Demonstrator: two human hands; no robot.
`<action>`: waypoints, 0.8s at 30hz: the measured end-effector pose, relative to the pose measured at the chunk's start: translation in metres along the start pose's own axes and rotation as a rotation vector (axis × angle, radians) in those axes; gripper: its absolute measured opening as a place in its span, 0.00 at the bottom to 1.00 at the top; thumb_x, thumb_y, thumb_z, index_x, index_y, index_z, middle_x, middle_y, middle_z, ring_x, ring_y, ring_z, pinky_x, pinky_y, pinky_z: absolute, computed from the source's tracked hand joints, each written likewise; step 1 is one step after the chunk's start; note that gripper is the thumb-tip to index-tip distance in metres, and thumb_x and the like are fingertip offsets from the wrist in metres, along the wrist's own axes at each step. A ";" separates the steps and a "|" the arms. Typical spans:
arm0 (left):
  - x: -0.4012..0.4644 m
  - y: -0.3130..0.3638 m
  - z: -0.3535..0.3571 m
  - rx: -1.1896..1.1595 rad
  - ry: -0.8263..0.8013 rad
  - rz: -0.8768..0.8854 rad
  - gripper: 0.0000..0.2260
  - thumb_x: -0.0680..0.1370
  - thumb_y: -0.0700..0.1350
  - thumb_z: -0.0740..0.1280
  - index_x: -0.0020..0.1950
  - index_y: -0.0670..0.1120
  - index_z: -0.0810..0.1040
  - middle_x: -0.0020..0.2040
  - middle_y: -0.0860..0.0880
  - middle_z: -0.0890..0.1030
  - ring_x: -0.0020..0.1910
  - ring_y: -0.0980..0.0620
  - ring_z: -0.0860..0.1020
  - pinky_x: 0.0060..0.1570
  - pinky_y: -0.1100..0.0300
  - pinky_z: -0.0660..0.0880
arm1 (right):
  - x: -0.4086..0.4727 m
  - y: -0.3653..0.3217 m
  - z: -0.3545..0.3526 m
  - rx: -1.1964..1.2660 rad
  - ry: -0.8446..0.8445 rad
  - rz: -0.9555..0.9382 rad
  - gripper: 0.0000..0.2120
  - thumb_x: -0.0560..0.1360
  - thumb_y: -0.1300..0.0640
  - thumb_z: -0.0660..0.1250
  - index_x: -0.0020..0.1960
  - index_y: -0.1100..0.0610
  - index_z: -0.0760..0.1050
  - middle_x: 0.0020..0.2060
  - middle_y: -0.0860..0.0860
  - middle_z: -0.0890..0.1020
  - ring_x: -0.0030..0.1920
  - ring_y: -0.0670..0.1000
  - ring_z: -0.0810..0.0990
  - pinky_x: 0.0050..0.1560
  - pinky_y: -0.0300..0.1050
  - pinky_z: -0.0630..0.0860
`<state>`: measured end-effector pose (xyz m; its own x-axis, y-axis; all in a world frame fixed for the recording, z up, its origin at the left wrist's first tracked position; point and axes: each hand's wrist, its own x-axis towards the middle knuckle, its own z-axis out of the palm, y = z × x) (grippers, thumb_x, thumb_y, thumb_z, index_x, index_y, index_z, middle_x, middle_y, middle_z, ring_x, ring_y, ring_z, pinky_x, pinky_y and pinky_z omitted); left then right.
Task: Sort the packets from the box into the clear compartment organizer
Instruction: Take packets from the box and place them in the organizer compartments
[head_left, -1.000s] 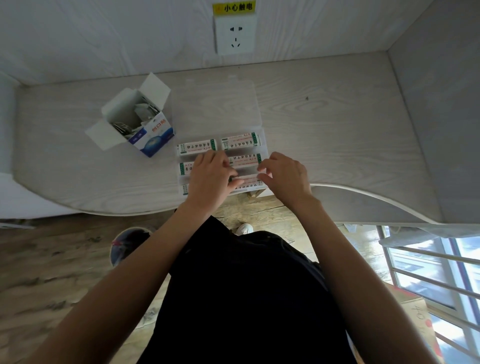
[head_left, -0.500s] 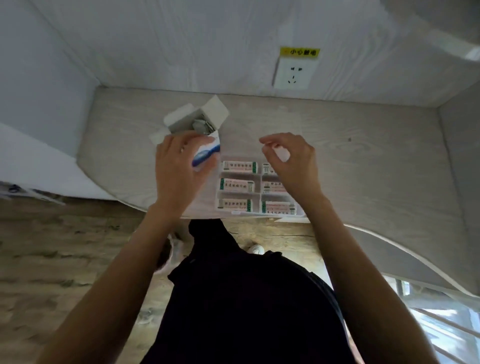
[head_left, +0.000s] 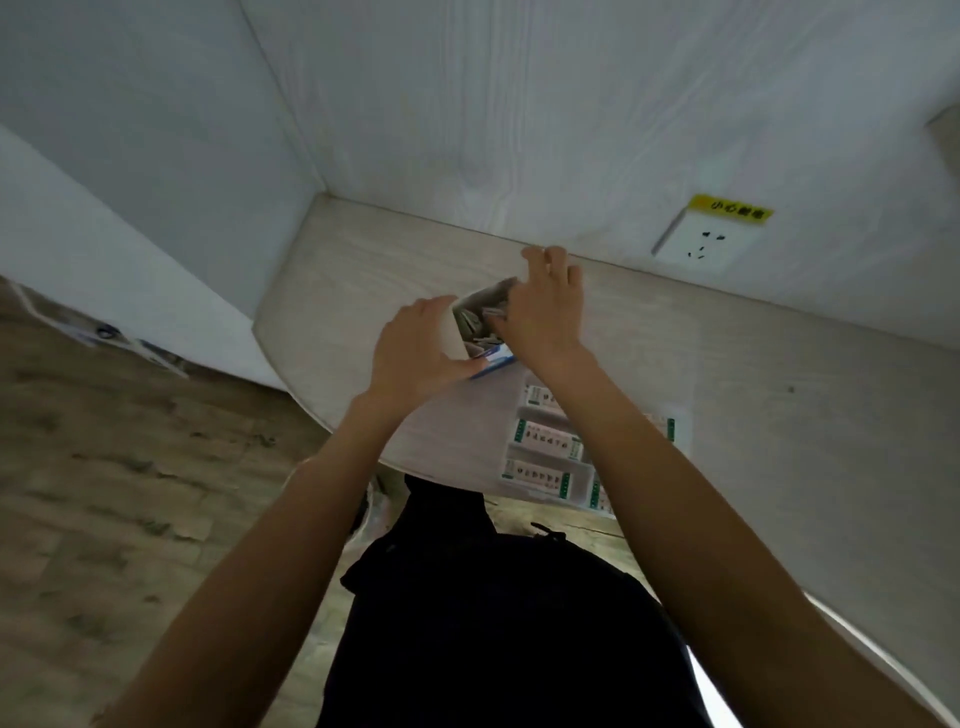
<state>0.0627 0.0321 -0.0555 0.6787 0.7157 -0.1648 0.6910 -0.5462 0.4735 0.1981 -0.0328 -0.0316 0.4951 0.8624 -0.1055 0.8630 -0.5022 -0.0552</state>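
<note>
A small white and blue box stands open on the pale desk, with grey packets showing in its mouth. My left hand grips the box's left side. My right hand reaches into the opening from the right, and its thumb and forefinger pinch a packet at the rim. The other fingers curl above the far flap. The clear compartment organizer lies nearer me by the desk's front edge, partly under my right forearm, with labelled packets lying in its compartments.
A wall socket with a yellow sticker sits on the back wall at the right. Walls close the desk in at the back and left. The curved desk edge drops to a wooden floor.
My view has swung left and up. My left hand has closed round the box, and my right hand has moved from above the organizer into the box's opening.
</note>
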 end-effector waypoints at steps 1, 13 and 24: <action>-0.002 0.000 0.001 0.003 0.015 0.009 0.33 0.65 0.63 0.71 0.65 0.50 0.71 0.57 0.48 0.77 0.55 0.47 0.75 0.53 0.52 0.73 | 0.001 -0.001 0.001 -0.009 -0.016 0.007 0.14 0.75 0.50 0.62 0.52 0.57 0.80 0.71 0.52 0.63 0.70 0.58 0.57 0.64 0.51 0.58; -0.024 0.009 0.013 0.013 0.193 0.030 0.34 0.65 0.59 0.74 0.66 0.46 0.70 0.58 0.46 0.76 0.55 0.46 0.75 0.53 0.53 0.71 | -0.025 -0.013 -0.005 0.118 0.147 -0.084 0.13 0.78 0.54 0.61 0.51 0.59 0.81 0.54 0.53 0.74 0.55 0.53 0.70 0.51 0.42 0.64; -0.029 0.012 0.014 0.011 0.227 0.086 0.34 0.64 0.57 0.75 0.65 0.45 0.71 0.57 0.45 0.77 0.52 0.46 0.76 0.50 0.52 0.72 | -0.018 -0.013 -0.006 0.014 0.012 -0.135 0.09 0.77 0.57 0.61 0.51 0.57 0.78 0.47 0.54 0.80 0.47 0.54 0.79 0.35 0.43 0.68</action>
<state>0.0549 -0.0016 -0.0568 0.6627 0.7452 0.0744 0.6368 -0.6130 0.4677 0.1790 -0.0412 -0.0233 0.3760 0.9228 -0.0839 0.9203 -0.3825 -0.0823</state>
